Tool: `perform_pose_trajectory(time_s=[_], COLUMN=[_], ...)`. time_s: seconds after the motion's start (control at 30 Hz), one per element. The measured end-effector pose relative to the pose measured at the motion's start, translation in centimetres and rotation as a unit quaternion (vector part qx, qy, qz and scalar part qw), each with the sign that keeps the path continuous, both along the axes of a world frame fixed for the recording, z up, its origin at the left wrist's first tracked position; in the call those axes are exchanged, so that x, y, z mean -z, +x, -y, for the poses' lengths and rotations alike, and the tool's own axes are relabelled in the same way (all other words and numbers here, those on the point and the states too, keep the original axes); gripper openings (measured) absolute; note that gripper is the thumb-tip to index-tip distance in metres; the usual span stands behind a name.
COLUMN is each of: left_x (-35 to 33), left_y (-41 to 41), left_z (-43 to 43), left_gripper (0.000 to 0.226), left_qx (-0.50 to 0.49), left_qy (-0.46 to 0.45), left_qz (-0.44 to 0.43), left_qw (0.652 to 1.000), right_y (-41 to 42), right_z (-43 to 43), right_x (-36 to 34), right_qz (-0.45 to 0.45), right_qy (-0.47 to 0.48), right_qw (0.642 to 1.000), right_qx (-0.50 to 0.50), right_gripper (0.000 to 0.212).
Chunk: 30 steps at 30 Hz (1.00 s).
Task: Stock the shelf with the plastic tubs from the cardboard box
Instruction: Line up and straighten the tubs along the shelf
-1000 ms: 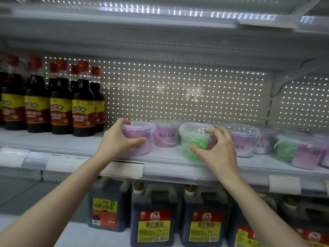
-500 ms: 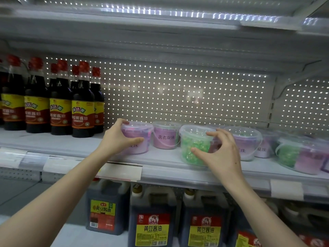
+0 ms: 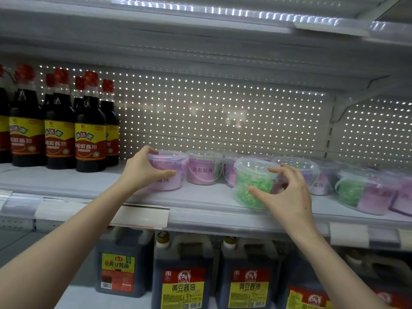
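- Dark bottles [image 3: 90, 130] with red caps and yellow-and-red labels stand upright in rows at the left end of the shelf [image 3: 200, 199], well apart from the hands.
- The left hand [image 3: 140, 172] grips the pink tub [image 3: 178, 163]. The thumb lies across its front and the fingers curl over the far edge of its clear lid.
- The pink tub sits upright near the front of the shelf, just right of the bottles.
- A second pink tub [image 3: 201, 171] with a printed label stands just behind and to the right of it, nearer the pegboard [image 3: 223, 112].
- A white tag [image 3: 140, 216] hangs on the shelf's front edge below the left wrist.
- The green tub [image 3: 249, 177], lidded and full of green beads, stands upright close to the front edge.
- The right hand [image 3: 287, 195] holds the green tub from its right side, with the thumb pressed on the front wall, the forefinger on the lid's rim and the other fingers curled behind.
- Another lidded tub [image 3: 298, 165] stands just behind the right hand.
- More tubs [image 3: 365, 192], green and purple, crowd the right end of the shelf; they are blurred.
- On the shelf below stand dark jugs [image 3: 182, 277] with red-and-yellow labels.
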State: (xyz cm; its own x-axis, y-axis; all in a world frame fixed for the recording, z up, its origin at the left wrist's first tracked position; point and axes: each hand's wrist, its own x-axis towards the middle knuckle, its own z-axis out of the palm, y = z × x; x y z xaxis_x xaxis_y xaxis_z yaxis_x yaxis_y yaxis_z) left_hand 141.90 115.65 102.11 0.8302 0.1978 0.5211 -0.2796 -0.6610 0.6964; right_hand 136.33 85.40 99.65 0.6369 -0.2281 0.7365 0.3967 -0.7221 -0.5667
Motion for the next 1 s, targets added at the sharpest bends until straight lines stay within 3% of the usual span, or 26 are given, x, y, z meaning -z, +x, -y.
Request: perform_pose_trajectory(time_s=[0.23, 0.47, 0.73, 1.0], left_x=[0.1, -0.4, 0.1, -0.9], left_y=[-0.9, -2.2, -1.8, -1.8], left_z=[-0.6, 1.6, 5.3, 4.7], left_gripper=[0.063, 0.069, 0.065, 0.063], left_qx=[0.019, 0.109, 0.162, 0.165], left_qy=[-0.016, -0.032, 0.006, 0.012], left_qz=[0.014, 0.019, 0.017, 0.030], left_qw=[1.000, 0.993, 0.987, 0.986], right_y=[0.0, 0.1, 0.3, 0.5], right_z=[0.2, 0.1, 0.9, 1.4], right_x=[-0.1, -0.2, 0.0, 0.2], right_qz=[-0.005, -0.006, -0.003, 0.000], right_qy=[0.003, 0.009, 0.017, 0.013], right_qw=[1.000, 1.000, 1.000, 0.999], right_qx=[0.004, 0.005, 0.018, 0.029], right_gripper=[0.054, 0.054, 0.056, 0.059])
